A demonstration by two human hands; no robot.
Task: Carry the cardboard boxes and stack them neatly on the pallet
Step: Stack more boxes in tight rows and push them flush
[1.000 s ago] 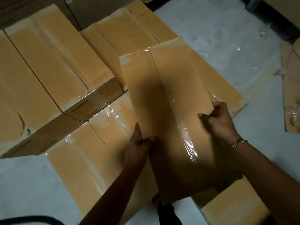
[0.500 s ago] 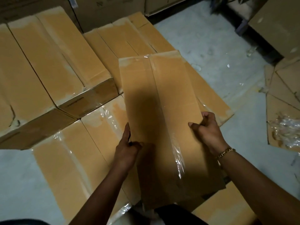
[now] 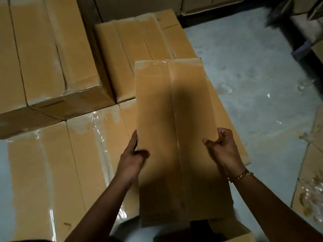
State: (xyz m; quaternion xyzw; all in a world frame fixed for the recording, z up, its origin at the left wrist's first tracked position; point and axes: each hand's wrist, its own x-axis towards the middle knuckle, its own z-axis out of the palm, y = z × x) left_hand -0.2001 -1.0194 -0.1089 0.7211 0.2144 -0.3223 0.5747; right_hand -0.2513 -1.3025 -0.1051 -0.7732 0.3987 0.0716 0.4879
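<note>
I hold a long, narrow cardboard box (image 3: pixel 174 119) lengthwise in front of me, taped along its top seam. My left hand (image 3: pixel 133 160) grips its left edge, and my right hand (image 3: pixel 222 150), with a gold bracelet at the wrist, grips its right edge. The box hangs above a layer of similar boxes (image 3: pixel 57 172) lying flat below. A taller stack of boxes (image 3: pixel 47 58) stands at the upper left, and another row of boxes (image 3: pixel 145 42) lies beyond the held box. No pallet shows under the boxes.
Bare grey concrete floor (image 3: pixel 253 84) spreads to the right, littered with scraps of clear tape. Flattened cardboard and plastic wrap (image 3: pixel 312 189) lie at the right edge. More cartons (image 3: pixel 139 4) line the far wall.
The view has swung so the boxes now run straight away from me. The held box has turned with my hands to line up with the boxes below.
</note>
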